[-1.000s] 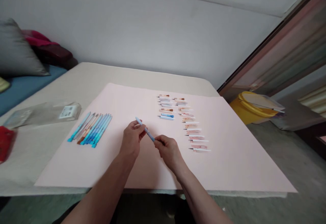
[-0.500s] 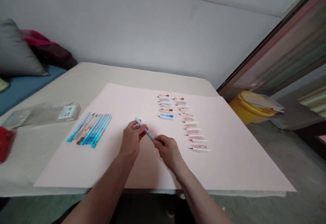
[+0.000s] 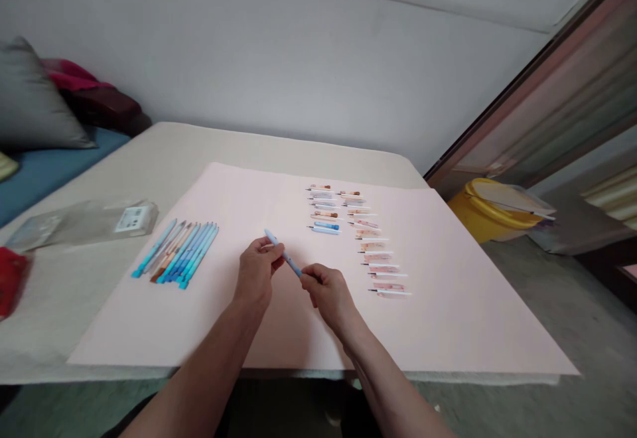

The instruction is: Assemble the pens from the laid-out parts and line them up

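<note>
Above the middle of a pale pink sheet [image 3: 438,332], a light blue pen [image 3: 292,263] slants between my two hands. My left hand [image 3: 259,264] pinches its upper part between thumb and fingers. The lower end is gripped by the fingers of my right hand [image 3: 323,287], which cover that tip. To the left lies a row of blue, turquoise and brown pens [image 3: 186,252], side by side. Right of my hands, two columns hold taken-apart pens: short barrels next to white refills with dark tips, among them a blue barrel [image 3: 326,225] and a pink one [image 3: 389,286].
The sheet covers much of a cream-covered table [image 3: 279,149]. At left lie a clear plastic bag [image 3: 99,229] with a white label and a red object [image 3: 10,282]. A grey cushion [image 3: 37,103] rests behind. A yellow bin [image 3: 478,209] stands on the floor at right.
Almost nothing differs. Both hands keep their hold on the light blue pen, with only a slight shift of the left fingers.
</note>
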